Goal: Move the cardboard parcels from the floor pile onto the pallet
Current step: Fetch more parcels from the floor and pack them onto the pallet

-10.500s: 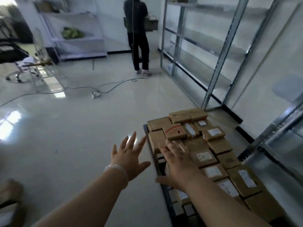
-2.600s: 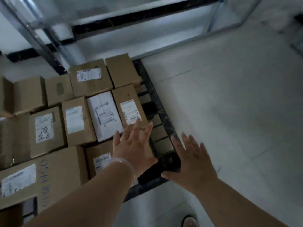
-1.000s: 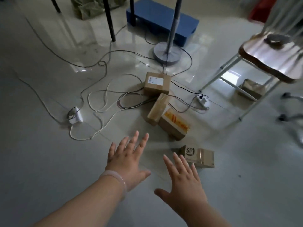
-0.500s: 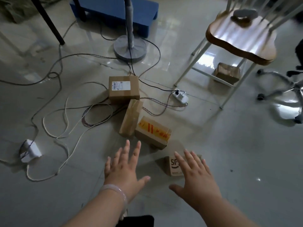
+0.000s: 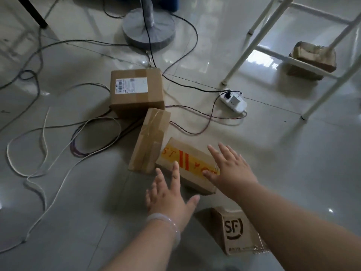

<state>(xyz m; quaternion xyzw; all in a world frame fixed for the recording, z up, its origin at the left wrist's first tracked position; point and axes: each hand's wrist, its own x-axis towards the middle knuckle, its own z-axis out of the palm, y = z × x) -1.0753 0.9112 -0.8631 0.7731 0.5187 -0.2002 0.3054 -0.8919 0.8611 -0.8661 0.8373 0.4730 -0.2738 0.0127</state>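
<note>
On the grey tiled floor [image 5: 293, 173], brown cardboard parcels [image 5: 136, 90] are lying clustered among cables [image 5: 45, 133]. Both hands are reaching with fingers [image 5: 214, 154] spread, gripping nothing, the right hand [image 5: 230, 169] over the flat yellow-and-red-taped parcel [image 5: 187, 163] and the left hand [image 5: 168, 196] at its near end, likely to bracket and lift it.

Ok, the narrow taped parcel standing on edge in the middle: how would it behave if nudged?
The narrow taped parcel probably tips easily, since it stands on a slim edge. Likely stiff: its cardboard faces look flat. The glossy floor may let it slide.
</note>
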